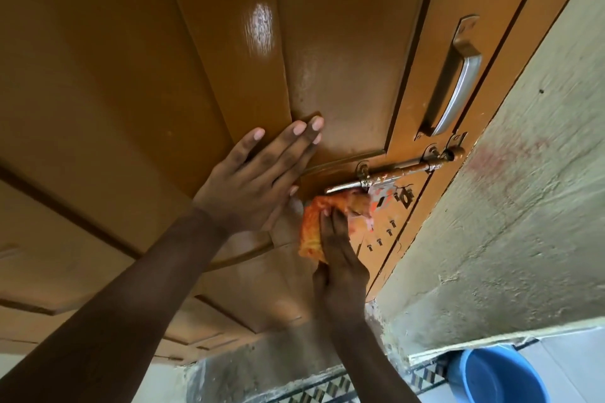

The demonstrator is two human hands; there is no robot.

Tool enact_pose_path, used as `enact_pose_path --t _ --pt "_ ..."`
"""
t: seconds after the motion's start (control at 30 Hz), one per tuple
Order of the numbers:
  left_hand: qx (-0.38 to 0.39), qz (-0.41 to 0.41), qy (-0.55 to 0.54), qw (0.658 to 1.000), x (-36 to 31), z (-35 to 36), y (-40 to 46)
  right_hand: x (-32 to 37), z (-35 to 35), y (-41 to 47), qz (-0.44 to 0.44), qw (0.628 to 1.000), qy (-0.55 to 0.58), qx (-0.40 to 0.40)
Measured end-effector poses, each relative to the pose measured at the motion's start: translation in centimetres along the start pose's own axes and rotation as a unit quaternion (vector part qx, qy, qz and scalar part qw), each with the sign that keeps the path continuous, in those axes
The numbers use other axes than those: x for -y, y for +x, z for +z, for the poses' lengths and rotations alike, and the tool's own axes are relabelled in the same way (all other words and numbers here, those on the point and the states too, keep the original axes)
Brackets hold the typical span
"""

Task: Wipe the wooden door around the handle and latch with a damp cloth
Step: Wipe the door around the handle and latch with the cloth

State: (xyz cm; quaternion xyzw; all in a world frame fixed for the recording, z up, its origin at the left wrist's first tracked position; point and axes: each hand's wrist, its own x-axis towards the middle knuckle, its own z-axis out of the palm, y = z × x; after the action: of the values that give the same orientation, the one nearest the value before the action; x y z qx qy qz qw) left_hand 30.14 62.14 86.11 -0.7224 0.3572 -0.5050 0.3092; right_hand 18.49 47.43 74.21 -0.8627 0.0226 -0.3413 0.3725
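Note:
The brown wooden door [163,59] fills most of the view. A metal pull handle [458,82] is fixed near its right edge. Below the handle runs a rusty sliding bolt latch [409,167] with paint flecks and a hasp plate. My left hand [258,180] lies flat on the door panel, fingers spread, just left of the latch. My right hand [340,268] presses an orange cloth [314,226] against the door directly under the latch bolt. Part of the cloth is hidden under my fingers.
A rough plastered wall [507,222] meets the door's right edge. A blue plastic bucket [497,376] stands on the tiled floor at the bottom right. A patterned tile strip [327,389] runs along the threshold.

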Motion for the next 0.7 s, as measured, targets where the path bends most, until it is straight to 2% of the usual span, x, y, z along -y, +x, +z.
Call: enact_pose_path --t 0.03,0.07,0.1,0.17,0.23,0.27,0.3,0.37,0.43,0.47,0.53,0.6,0.63,0.7 --pt "0.002 -0.001 0.003 1.000 0.0 0.0 0.0 0.0 -0.6 -0.6 0.066 0.997 0.042 -0.010" --pt "0.003 -0.002 0.004 1.000 0.0 -0.1 -0.1 0.4 -1.3 -1.0 0.168 0.981 0.094 -0.033" --pt "0.004 -0.001 0.004 1.000 -0.1 -0.1 -0.1 0.8 -1.9 -1.0 0.282 0.947 0.140 -0.065" --pt "0.006 0.001 0.009 1.000 -0.1 -0.1 -0.1 1.7 -2.8 -0.5 0.466 0.846 0.225 -0.128" --pt "0.006 -0.001 0.007 1.000 -0.1 -0.1 -0.1 2.7 -3.7 1.1 0.562 0.745 0.310 -0.183" --pt "0.006 -0.002 0.004 1.000 0.0 -0.2 -0.1 3.3 -4.0 2.2 0.580 0.711 0.346 -0.196" --pt "0.007 -0.004 0.001 1.000 -0.1 -0.2 -0.1 3.7 -4.3 3.3 0.580 0.692 0.379 -0.202" --pt "0.008 -0.006 -0.002 1.000 -0.1 -0.2 -0.1 4.8 -4.2 5.7 0.552 0.688 0.423 -0.206" --pt "0.004 -0.008 -0.010 1.000 -0.1 -0.2 0.0 6.3 -3.5 7.7 0.517 0.707 0.437 -0.204" --pt "-0.001 -0.011 -0.011 1.000 -0.1 -0.2 0.0 7.1 -3.0 8.1 0.498 0.721 0.435 -0.206" --pt "-0.007 -0.016 -0.012 1.000 -0.1 -0.2 0.0 7.8 -2.1 7.6 0.456 0.779 0.387 -0.190" --pt "-0.004 -0.012 -0.016 1.000 -0.1 -0.2 -0.1 7.6 -1.7 6.0 0.426 0.827 0.341 -0.136" --pt "-0.002 -0.011 -0.018 1.000 0.0 -0.3 -0.1 7.3 -1.7 5.3 0.421 0.839 0.330 -0.101" --pt "-0.001 -0.012 -0.025 1.000 0.0 -0.4 -0.1 6.6 -2.4 4.3 0.433 0.833 0.335 -0.082"
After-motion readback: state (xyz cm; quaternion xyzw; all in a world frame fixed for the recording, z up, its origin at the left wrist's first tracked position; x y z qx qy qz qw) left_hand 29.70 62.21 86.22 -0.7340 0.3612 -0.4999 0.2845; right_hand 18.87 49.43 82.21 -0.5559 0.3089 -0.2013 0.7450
